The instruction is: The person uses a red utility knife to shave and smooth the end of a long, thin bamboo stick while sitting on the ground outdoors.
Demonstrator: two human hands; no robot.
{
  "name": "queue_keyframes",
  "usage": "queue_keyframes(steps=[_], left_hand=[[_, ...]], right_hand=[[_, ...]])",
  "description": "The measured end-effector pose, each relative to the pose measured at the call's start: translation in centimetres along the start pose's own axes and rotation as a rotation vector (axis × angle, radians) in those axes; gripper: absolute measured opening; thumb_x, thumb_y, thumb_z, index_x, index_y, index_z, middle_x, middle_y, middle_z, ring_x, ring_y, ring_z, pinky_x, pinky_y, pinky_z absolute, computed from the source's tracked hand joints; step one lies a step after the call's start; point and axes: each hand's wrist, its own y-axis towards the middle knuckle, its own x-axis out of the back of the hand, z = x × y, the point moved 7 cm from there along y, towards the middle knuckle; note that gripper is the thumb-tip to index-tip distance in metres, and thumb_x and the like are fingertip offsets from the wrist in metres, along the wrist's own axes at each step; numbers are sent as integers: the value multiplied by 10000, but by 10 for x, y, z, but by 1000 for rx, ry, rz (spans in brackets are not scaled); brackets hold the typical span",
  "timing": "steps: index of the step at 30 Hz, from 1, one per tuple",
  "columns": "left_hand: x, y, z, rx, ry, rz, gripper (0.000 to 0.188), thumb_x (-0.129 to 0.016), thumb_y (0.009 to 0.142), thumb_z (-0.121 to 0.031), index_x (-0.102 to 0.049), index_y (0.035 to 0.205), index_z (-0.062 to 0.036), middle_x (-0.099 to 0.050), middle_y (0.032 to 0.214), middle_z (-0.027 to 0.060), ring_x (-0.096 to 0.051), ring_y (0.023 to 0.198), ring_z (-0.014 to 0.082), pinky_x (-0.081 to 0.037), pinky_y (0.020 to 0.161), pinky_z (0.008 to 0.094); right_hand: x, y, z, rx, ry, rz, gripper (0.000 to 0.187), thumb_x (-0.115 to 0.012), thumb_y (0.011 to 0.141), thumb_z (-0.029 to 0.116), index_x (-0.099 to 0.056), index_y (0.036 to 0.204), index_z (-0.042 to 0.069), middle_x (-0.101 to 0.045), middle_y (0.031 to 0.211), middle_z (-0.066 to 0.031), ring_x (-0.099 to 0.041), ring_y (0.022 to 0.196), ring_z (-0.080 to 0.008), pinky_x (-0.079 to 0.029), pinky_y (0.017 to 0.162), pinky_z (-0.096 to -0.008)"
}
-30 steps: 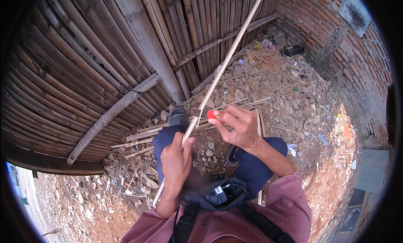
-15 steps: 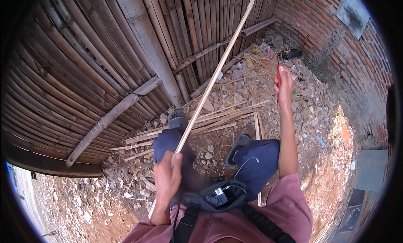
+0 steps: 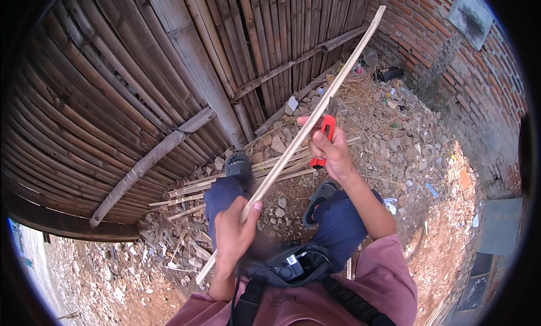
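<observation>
My left hand [image 3: 236,229] is closed around the lower part of a long, pale bamboo strip [image 3: 286,155]. The strip slants up to the right, and its short lower end sticks out below my wrist. My right hand [image 3: 336,150] grips a red utility knife [image 3: 324,142]. The knife's blade lies against the strip's edge, well above my left hand. My right index finger reaches behind the strip there.
More pale strips [image 3: 194,187] lie on the rubble ground [image 3: 397,148] by my feet. A bamboo slat wall [image 3: 129,100] rises on the left. At the right stands a brick wall [image 3: 417,21]. An open black pouch [image 3: 293,263] hangs at my waist.
My right hand has come down and left with the knife, from apart to the strip's edge. The strip has tilted further right, and my left hand has shifted slightly right with it.
</observation>
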Motion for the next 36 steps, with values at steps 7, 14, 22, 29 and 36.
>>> queue_keyframes(steps=[7, 14, 22, 29, 36], left_hand=[[2, 5, -12, -136, 205, -24, 349, -798, 956, -289, -600, 847, -24, -546, 595, 122, -523, 517, 231, -401, 534, 382], [-5, 14, -17, -196, 164, -37, 305, -832, 926, -258, -657, 977, -14, -631, 675, 128, -564, 545, 241, -424, 548, 374], [-15, 19, -3, -51, -86, 112, 179, -699, 1041, -175, -691, 1039, 4, -647, 689, 64, -594, 618, 126, -460, 592, 299], [-20, 24, 1, -11, -326, 109, 235, -610, 1107, -252, -638, 1172, -28, -539, 826, -56, -450, 725, 32, -344, 613, 232], [-13, 27, -5, -101, -312, -63, 214, -718, 1029, -140, -652, 1154, 20, -677, 812, 29, -580, 722, 72, -482, 644, 260]], right_hand=[[7, -6, 4, 9, -6, -107, 315, -733, 1036, 231, -712, 1260, 11, -478, 709, 97, -348, 540, 6, -222, 493, -231], [8, -9, 10, 66, 3, -134, 327, -718, 1049, 273, -704, 1237, 5, -435, 668, 115, -309, 516, 3, -209, 493, -234], [10, -10, 19, 190, -257, -246, 314, -668, 1054, 295, -686, 1193, 14, -446, 689, 90, -354, 562, -26, -265, 512, -259], [-39, -35, 7, 357, -894, -93, 329, -763, 974, 351, -672, 1043, 43, -714, 799, -83, -691, 646, -220, -506, 584, -360], [-74, -42, 0, 506, -1035, 59, 311, -884, 845, 304, -719, 947, 61, -737, 827, -74, -725, 686, -273, -547, 609, -372]])
